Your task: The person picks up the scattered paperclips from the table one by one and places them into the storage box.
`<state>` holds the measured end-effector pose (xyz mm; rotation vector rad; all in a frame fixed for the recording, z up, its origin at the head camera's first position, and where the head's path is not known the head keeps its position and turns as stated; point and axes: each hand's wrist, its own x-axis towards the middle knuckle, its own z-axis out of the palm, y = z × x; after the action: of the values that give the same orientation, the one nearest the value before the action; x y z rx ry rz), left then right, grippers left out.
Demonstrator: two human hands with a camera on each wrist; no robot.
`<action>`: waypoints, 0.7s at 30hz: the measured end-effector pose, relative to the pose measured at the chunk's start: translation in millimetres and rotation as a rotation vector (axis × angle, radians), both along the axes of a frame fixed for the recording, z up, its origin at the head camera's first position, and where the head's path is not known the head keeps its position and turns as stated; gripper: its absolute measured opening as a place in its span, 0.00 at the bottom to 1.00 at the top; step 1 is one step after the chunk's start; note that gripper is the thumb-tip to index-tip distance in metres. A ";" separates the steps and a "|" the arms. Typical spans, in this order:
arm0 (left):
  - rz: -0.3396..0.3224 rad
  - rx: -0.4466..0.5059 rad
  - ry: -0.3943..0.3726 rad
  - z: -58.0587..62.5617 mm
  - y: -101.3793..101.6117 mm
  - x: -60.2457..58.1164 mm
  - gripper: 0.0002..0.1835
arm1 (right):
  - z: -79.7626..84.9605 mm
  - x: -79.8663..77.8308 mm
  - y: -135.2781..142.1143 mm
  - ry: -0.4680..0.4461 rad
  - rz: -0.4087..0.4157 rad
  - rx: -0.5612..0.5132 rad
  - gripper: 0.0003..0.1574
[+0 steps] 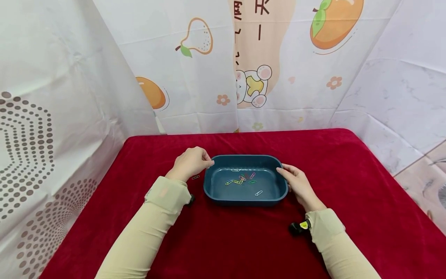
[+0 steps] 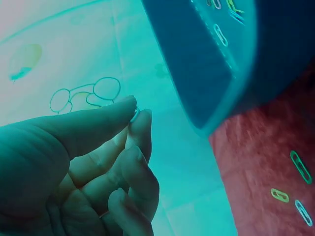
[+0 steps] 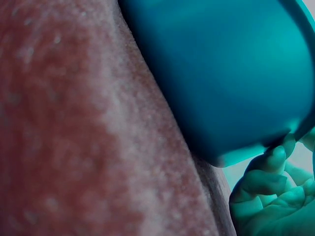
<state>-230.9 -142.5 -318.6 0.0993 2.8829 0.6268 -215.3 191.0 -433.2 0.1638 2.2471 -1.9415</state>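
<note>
A dark blue rectangular tray point(image 1: 245, 202) with rounded corners sits on the red cloth. Inside lie several coloured paper clips point(image 1: 258, 193), some close together near the middle. My left hand point(image 1: 189, 162) is at the tray's left rim, thumb and forefinger pinching a small pale paper clip point(image 2: 135, 115), mostly hidden by the fingertips. In the left wrist view its other fingers are curled. My right hand point(image 1: 297, 182) grips the tray's right wall, thumb over the rim and fingers outside. Beside the left wrist, a green paper clip point(image 2: 300, 167) lies on the cloth with a yellow and a white one.
Red velvety cloth point(image 1: 223, 244) covers the table around the tray. Behind the table hangs a white printed curtain point(image 1: 209, 77), with more pale sheeting at both sides. A small black device point(image 1: 296, 228) is at the right wrist.
</note>
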 end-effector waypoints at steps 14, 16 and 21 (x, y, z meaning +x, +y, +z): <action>-0.057 0.030 0.022 -6.4 34.4 -19.6 0.10 | -0.5 0.0 -0.7 -0.002 -0.002 -0.006 0.42; -0.062 0.032 0.020 -8.5 38.7 -21.9 0.10 | -0.5 0.1 -0.8 0.000 -0.002 -0.004 0.42; -0.084 0.026 0.001 -15.2 48.8 -26.5 0.09 | -0.4 0.0 -0.7 0.002 0.000 -0.004 0.42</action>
<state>-257.4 -93.7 -333.9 0.2238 2.8547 0.6481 -215.3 190.3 -433.6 0.1614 2.2443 -1.9468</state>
